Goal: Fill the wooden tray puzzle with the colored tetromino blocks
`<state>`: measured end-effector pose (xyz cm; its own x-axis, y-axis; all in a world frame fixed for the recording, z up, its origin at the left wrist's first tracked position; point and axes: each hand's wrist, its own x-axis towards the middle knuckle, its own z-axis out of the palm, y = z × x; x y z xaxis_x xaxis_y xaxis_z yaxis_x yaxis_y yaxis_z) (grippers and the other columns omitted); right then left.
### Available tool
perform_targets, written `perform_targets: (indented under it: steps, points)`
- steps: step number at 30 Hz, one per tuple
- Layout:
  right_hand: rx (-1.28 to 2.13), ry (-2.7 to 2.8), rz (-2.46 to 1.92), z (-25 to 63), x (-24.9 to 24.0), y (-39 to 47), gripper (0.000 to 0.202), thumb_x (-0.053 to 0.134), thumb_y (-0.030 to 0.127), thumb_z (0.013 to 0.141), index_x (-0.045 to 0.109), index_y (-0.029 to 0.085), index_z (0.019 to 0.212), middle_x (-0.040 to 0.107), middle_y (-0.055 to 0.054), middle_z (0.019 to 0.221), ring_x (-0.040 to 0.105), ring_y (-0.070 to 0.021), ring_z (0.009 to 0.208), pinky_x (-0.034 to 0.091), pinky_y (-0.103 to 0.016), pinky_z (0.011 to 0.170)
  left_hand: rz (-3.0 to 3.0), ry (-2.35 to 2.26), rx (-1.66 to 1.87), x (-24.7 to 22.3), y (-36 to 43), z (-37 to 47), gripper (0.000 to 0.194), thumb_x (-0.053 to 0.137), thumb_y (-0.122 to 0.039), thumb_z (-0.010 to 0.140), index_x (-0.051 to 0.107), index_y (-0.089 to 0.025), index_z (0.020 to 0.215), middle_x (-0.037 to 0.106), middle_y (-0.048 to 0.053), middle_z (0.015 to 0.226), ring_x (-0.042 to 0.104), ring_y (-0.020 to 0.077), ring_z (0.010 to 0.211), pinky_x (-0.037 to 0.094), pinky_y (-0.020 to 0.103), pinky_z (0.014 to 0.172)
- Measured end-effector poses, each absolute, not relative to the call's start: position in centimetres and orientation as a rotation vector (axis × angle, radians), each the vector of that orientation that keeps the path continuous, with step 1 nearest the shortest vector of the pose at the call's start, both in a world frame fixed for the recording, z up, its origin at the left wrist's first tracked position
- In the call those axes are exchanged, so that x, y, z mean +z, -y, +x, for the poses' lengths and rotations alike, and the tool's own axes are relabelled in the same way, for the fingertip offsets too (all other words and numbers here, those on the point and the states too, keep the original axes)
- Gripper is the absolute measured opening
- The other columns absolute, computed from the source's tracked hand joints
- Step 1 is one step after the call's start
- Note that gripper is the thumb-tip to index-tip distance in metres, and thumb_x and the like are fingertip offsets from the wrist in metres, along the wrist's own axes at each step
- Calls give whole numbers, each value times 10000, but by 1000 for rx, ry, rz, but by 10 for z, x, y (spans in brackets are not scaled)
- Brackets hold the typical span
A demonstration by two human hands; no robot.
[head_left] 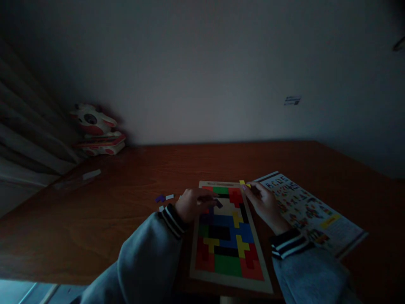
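A wooden puzzle board [230, 279] lies in front of me, filled largely with red, green, blue, yellow and black pieces; a pale bare patch [227, 207] shows in its upper part. Over the board's upper left, my left hand [195, 203] pinches a small dark puzzle piece [218, 203] whose exact colour I cannot make out. At the upper right corner, my right hand [263, 202] is closed on a yellow puzzle piece [242, 183], its fingers covering part of it. Left of the board lie a purple piece [160, 198] and a white piece [170, 196].
A printed sheet [311, 211] with coloured figures lies right of the board, partly under my right forearm. At the table's [95, 236] back left stands a cow-shaped toy [96, 128], near a curtain [28, 126]. The wall [202, 76] rises behind the table.
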<state>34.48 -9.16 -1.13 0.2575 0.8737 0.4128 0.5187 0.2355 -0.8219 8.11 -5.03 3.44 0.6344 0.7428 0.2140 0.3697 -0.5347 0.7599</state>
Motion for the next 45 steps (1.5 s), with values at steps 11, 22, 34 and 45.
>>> perform_targets:
  steps: [11,22,34,45]
  points:
    - [408,1386,-1420,344,-15,88,362,562,542,889,660,195,924,720,-65,821,674,-216,760,537,-324,688,2400,-640,551,13,38,154,153,636,-264,888,781,-214,890,746,39,858,679,168,746,514,243,701]
    - [453,1398,-1399,344,-15,87,345,580,510,888,679,194,984,745,-75,912,691,-219,824,543,-324,719,2755,-356,599,11,55,135,401,495,-91,839,665,-201,1184,733,69,1028,653,230,974,502,373,903]
    - [609,1351,-1349,339,-13,91,325,611,487,872,672,197,1007,750,-81,930,713,-225,820,574,-341,726,2430,-766,877,11,45,116,247,540,-168,885,700,-198,1070,736,56,1052,681,195,988,543,336,913]
    - [703,1735,-1360,321,-3,105,137,602,347,897,677,232,892,715,-25,842,687,-178,758,557,-297,671,2434,-882,951,-8,41,120,277,613,-238,880,663,-180,1147,727,85,1081,662,235,1016,532,406,919]
